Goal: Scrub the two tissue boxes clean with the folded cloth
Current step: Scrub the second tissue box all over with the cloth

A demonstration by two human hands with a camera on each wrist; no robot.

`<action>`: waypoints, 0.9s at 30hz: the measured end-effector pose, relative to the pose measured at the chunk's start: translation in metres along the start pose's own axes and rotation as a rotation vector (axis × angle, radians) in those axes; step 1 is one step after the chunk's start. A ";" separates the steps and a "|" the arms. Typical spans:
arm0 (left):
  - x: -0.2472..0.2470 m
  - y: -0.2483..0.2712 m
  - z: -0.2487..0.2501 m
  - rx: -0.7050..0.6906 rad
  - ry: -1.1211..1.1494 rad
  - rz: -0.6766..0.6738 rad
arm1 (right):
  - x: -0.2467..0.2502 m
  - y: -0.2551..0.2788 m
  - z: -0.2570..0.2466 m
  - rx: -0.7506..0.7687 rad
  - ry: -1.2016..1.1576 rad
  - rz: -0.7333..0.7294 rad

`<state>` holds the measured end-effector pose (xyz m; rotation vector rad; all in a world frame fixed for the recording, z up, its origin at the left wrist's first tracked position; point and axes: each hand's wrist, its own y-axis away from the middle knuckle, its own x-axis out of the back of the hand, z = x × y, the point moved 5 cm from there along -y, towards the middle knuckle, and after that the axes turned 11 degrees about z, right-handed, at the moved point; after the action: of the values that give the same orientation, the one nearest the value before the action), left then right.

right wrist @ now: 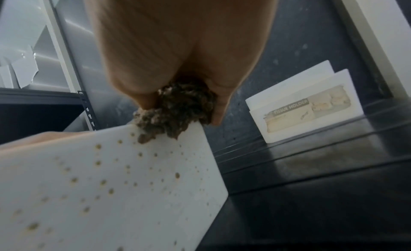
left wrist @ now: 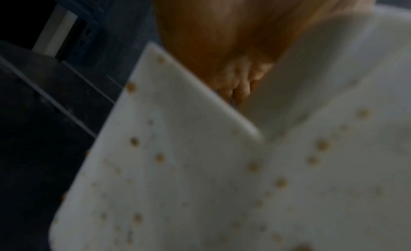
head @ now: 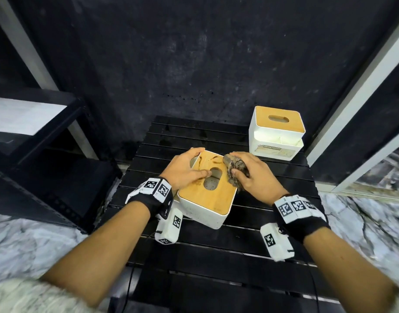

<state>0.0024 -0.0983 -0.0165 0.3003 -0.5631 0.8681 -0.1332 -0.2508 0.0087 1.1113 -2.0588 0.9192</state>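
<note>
Near tissue box: white body speckled brown, wooden lid smeared brown, sitting tilted at the centre of the black slatted table. The left hand is gripping its far-left corner, thumb lying across the lid at the oval slot, while the right hand is clenching the brown folded cloth against the lid's far-right edge. Second tissue box: standing upright at the table's far-right corner, well apart, untouched; a dark shelf unit is standing to the left.
</note>
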 end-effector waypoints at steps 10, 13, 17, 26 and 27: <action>0.014 0.061 -0.026 0.119 0.044 0.435 | -0.004 0.052 -0.015 -0.279 0.081 0.389; 0.001 0.072 -0.041 0.256 0.200 0.417 | -0.005 0.060 -0.026 -0.294 0.130 0.385; -0.013 0.067 -0.035 0.292 0.298 0.402 | -0.004 0.065 -0.034 -0.211 0.179 0.331; 0.001 0.032 -0.021 0.253 0.239 0.387 | 0.001 0.073 -0.046 -0.022 0.198 0.064; 0.000 0.031 -0.020 0.240 0.219 0.371 | 0.001 0.073 -0.047 -0.022 0.194 0.061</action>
<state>-0.0147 -0.0696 -0.0319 0.3185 -0.3131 1.3143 -0.1886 -0.1837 0.0153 0.9139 -1.9480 0.9915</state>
